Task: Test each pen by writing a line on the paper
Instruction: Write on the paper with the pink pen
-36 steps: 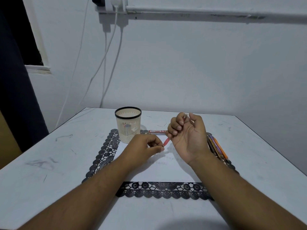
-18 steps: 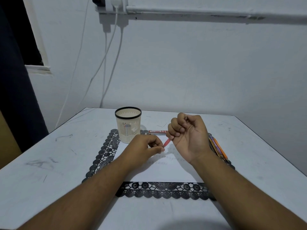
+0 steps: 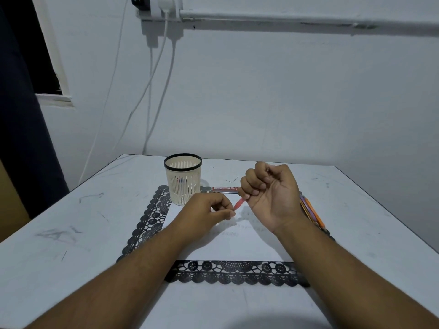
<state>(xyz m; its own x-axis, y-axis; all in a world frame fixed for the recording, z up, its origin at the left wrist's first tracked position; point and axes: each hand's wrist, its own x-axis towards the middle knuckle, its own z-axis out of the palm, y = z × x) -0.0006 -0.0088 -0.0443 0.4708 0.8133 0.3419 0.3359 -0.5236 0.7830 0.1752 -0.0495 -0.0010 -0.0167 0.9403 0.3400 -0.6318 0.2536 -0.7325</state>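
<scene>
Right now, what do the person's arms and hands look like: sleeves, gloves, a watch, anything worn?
Both forearms are bare as far as the frame shows them; no sleeve comes into view. The left hand and right hand wear no gloves, and no rings, watch, wristband or markings can be seen on either. The nails look short and unpainted.

Home desk: pen cup (image 3: 183, 180), wall chargers (image 3: 164, 5), lace mat (image 3: 152, 217).

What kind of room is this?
Probably a plain home study corner: a scuffed white table against a bare wall, a mesh pen holder beside writing paper, and charger cables hanging from a wall socket.
</scene>
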